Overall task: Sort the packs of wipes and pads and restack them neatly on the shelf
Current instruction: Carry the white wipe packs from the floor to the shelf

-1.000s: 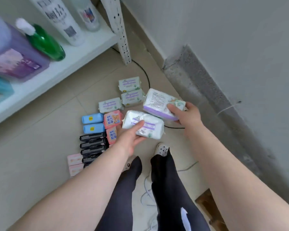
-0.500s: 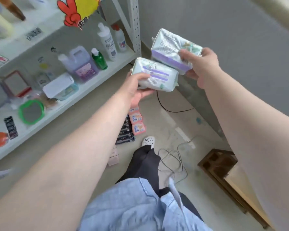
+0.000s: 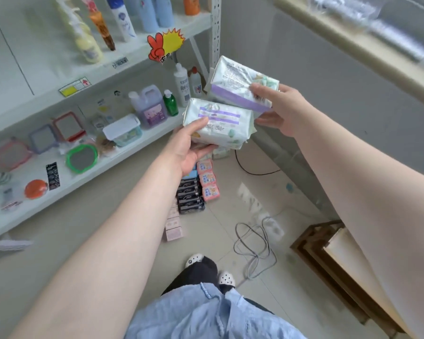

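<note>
- A blue shirt hem (image 3: 206,316) and two white clogs (image 3: 227,278) sit nearest, below both arms.
- A wooden frame (image 3: 328,263) stands on the floor under the right forearm, with a grey cable loop (image 3: 252,245) lying just left of it.
- On the floor (image 3: 71,241) beneath the left grip lies a column of small packs: pale pink packs (image 3: 173,226) nearest, black packs (image 3: 190,195) beyond them, orange-pink packs (image 3: 207,178) beside the black ones on the right.
- The left hand (image 3: 189,150) forms a grip clasped on a white pack with purple stripes (image 3: 218,123), thumb on top and fingers curled beneath it.
- The right hand (image 3: 284,108) forms a grip clasped on a white pack with a purple edge (image 3: 240,84), thumb across its face and fingers behind.
- The right grip's pack is above and slightly right of the left grip's pack; the two packs look close to touching, and both are held in the air, off the shelf.
- Left of the left grip, the lower shelf (image 3: 88,177) carries framed mirrors, a green-rimmed mirror (image 3: 81,158), a lidded white tub (image 3: 123,129), a purple jug (image 3: 148,106) and a green bottle (image 3: 170,102).
- Beyond both grips, the upper shelf (image 3: 132,57) holds tall bottles and a red and yellow sale tag (image 3: 164,44).
</note>
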Motion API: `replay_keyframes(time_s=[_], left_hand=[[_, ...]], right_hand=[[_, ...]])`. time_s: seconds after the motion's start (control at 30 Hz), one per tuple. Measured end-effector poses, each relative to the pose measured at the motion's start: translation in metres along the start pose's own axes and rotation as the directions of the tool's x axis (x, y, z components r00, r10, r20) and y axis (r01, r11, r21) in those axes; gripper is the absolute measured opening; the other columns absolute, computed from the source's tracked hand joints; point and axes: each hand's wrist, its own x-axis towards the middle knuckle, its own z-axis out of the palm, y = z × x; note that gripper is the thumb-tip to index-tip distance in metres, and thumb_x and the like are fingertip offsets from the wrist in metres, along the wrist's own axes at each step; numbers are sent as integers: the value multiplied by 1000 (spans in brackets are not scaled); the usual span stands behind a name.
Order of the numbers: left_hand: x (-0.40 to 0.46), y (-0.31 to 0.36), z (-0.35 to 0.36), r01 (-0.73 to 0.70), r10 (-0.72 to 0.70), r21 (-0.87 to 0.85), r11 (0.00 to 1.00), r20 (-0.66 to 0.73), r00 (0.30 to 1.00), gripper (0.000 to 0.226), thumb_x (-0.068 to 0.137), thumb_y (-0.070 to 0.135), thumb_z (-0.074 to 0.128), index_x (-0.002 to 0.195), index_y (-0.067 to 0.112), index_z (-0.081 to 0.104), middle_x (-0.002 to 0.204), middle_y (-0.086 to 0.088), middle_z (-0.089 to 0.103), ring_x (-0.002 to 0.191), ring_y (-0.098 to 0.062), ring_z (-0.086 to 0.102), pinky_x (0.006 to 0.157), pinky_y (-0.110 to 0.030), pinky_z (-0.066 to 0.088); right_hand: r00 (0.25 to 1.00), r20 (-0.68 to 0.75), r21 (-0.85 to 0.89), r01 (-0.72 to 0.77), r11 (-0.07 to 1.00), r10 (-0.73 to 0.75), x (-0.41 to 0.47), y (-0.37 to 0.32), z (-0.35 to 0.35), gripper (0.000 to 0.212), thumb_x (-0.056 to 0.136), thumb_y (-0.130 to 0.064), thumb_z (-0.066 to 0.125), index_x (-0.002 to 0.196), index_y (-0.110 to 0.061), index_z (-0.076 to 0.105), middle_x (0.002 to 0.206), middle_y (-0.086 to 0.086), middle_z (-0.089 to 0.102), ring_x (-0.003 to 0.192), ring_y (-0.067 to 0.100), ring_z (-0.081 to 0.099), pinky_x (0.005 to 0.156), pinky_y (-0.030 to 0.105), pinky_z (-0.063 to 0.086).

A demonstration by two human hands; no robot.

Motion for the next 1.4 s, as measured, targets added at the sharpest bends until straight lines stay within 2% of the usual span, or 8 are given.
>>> replay_keyframes(time_s=[0.13, 0.3, 0.4, 0.53, 0.67, 0.87, 1.07, 1.4], left_hand=[[-31, 14, -24, -49, 49, 10, 999, 0, 999, 18, 88, 15, 65, 106, 11, 61, 102, -10, 70, 87, -21, 71, 79, -40, 60], [-71, 38, -90, -126, 121, -38, 991, -108, 987, 56, 80, 16, 74, 130, 7, 50, 117, -14, 66, 98, -27, 69, 74, -43, 60], [-106, 66, -148, -185, 171, -56, 981, -190, 967, 70, 74, 17, 80, 134, 7, 46, 120, -15, 65, 102, -29, 68, 74, -46, 59], [-155, 99, -245, -228, 210, -48, 972, -251, 945, 60, 77, 18, 78, 130, 6, 52, 116, -14, 68, 103, -27, 68, 77, -45, 59], [-209, 126, -345, -245, 224, -32, 969, -309, 924, 82, 62, 22, 86, 133, 7, 47, 121, -15, 65, 101, -27, 69, 72, -41, 59], [-272, 172, -454, -357, 307, -58, 932, -394, 866, 28, 83, 15, 72, 103, 13, 53, 110, -14, 66, 107, -31, 65, 86, -48, 56], [-293, 206, -525, -435, 346, -124, 892, -433, 833, 68, 76, 20, 79, 133, 5, 45, 122, -17, 63, 103, -29, 68, 80, -45, 59], [-261, 276, -583, -448, 290, -174, 877, -551, 782, 41, 81, 27, 75, 116, 11, 62, 123, -17, 62, 109, -33, 64, 84, -43, 58]], right_hand=[[999, 49, -40, 16, 999, -14, -20, -14, 31, 47, 73, -48, 79, 111, -24, 66, 105, 1, 73, 78, 22, 73, 73, 36, 62], [984, 177, -99, 35, 994, -17, -47, -32, 107, 46, 76, -48, 77, 112, -23, 64, 101, 3, 74, 84, 24, 74, 79, 39, 60], [969, 247, -130, 46, 991, -13, -72, -43, 178, 51, 72, -50, 79, 112, -21, 64, 103, 8, 73, 89, 27, 73, 78, 41, 61], [951, 309, -153, 39, 987, 10, -107, -55, 289, 45, 75, -50, 77, 100, -15, 66, 96, 9, 74, 76, 23, 74, 65, 32, 61], [902, 429, -221, 42, 974, 58, -140, -73, 393, 46, 82, -51, 70, 107, -13, 66, 93, 12, 76, 79, 25, 75, 69, 34, 61], [852, 518, -263, 71, 962, 79, -182, -95, 526, 39, 82, -52, 70, 98, -17, 61, 85, 11, 73, 80, 25, 74, 69, 39, 62], [776, 612, -345, 87, 935, 154, -185, -115, 618, 49, 79, -58, 69, 99, -13, 60, 86, 17, 73, 84, 30, 74, 71, 38, 61], [738, 666, -363, 197, 911, 106, -144, -131, 732, 40, 81, -53, 70, 104, -21, 64, 100, 6, 70, 84, 23, 73, 70, 35, 62]])
